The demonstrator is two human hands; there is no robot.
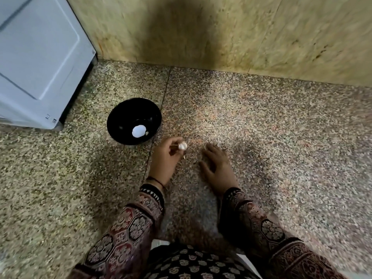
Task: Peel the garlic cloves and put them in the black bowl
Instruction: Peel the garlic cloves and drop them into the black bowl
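Note:
A glossy black bowl (120,114) stands on the speckled stone counter, left of centre. A bright white spot and a small pale bit show on its bottom. Just right of the bowl, my left hand (164,158) pinches a whitish garlic piece (182,146) at its fingertips. My right hand (218,168) lies flat on the counter a little to the right, fingers straight and holding nothing. A tiny scrap (184,157) lies on the counter below the garlic.
A pale blue-grey appliance (38,63) fills the left back corner, close to the bowl. A yellowish stone wall (241,33) runs along the back. Speckled counter (281,127) stretches to the right. My patterned sleeves cover the lower middle.

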